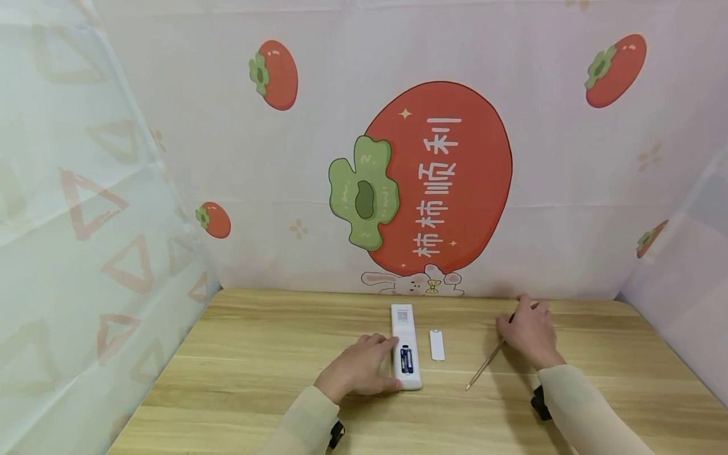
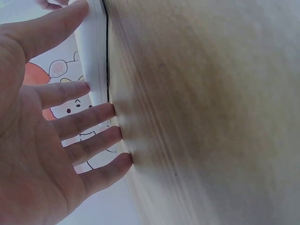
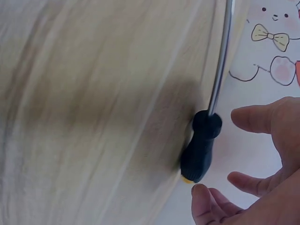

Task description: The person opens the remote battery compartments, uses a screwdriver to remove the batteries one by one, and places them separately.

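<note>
A white remote control (image 1: 404,332) lies back side up on the table, its battery compartment uncovered with blue batteries (image 1: 406,360) inside. My left hand (image 1: 364,368) rests against its left side, thumb and index fingertip touching it. In the left wrist view the fingers are spread and fairly straight, beside the remote's edge (image 2: 95,51). To the remote's right lies its white battery cover (image 1: 436,345). My right hand (image 1: 530,332) hovers over a screwdriver with a dark handle (image 3: 199,150) and long metal shaft (image 1: 485,365). In the right wrist view its loosely bent fingers stand around the handle without gripping it.
The wooden table (image 1: 256,379) carries these things. Behind it rises a backdrop (image 1: 552,253) printed with persimmons and a rabbit, meeting the table's back edge close to my right hand. A patterned side wall (image 1: 102,265) stands at the left.
</note>
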A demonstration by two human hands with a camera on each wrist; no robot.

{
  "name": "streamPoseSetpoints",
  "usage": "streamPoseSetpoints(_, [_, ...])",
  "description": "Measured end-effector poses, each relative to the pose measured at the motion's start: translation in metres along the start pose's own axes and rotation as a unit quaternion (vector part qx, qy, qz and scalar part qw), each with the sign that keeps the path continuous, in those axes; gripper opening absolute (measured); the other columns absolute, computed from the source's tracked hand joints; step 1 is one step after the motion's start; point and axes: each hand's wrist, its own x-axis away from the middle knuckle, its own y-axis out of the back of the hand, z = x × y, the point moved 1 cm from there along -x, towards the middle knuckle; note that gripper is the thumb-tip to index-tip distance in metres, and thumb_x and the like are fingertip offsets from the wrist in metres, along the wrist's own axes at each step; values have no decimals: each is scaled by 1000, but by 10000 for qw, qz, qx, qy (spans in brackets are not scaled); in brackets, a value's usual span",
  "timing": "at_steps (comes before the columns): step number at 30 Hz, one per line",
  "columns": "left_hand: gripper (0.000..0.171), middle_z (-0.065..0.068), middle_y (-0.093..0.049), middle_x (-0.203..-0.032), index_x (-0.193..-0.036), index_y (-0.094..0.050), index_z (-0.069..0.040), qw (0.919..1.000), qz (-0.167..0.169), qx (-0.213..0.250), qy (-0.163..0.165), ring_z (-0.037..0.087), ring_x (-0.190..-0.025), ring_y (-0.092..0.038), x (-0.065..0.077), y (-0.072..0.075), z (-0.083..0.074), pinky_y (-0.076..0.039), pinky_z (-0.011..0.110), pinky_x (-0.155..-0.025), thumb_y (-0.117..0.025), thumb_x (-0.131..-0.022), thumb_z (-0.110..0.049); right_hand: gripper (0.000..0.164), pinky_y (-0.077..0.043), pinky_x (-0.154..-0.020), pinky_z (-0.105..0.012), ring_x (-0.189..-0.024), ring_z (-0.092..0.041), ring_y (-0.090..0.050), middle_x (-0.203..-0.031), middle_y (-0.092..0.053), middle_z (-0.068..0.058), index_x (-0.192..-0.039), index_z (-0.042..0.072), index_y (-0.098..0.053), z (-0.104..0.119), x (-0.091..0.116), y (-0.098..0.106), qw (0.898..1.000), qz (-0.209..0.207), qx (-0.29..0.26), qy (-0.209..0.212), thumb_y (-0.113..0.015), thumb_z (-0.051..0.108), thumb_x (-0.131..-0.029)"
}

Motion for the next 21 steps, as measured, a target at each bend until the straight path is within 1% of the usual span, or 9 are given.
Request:
streamPoseSetpoints(4, [84, 8, -52, -147, -151, -50, -15, 10000, 11, 25, -6, 29, -135, -47, 0, 0, 0, -43, 49, -109, -79, -83, -54, 75, -47, -74, -63, -107, -62, -43, -121, -32, -49, -142, -18, -30, -6, -2, -1, 9998, 73, 113, -115, -62, 30, -94])
streamPoseSetpoints(10, [84, 7, -52, -147, -151, -50, -15, 10000, 30, 31, 11, 28, -135, -47, 1, 1, -1, -44, 48, -109, -79, -82, -54, 79, -46, -79, -67, -112, -66, -41, -123, -31, -52, -143, -18, -28, -8, -3, -1, 9993, 197, 137, -295, -64, 34, -94])
streamPoseSetpoints(17, [84, 7, -53, -146, -151, -50, -15, 10000, 17, -22, -36, 28, -135, -47, 1, 0, 0, -44, 47, -108, -79, -82, -54, 82, -47, -79, -66, -112, -63, -43, -120, -35, -50, -142, -19, -25, -10, -4, 1, 9970, 564, 94, -515, -62, 37, -95])
streamPoseSetpoints(21, [84, 7, -52, -146, -151, -50, -15, 10000, 17, -34, -50, 28, -135, -47, 0, 0, 0, -44, 46, -109, -79, -82, -54, 80, -48, -78, -65, -110, -62, -47, -119, -38, -50, -139, -21, -27, -11, -6, 1, 9957, 663, 161, -620, -60, 37, -95])
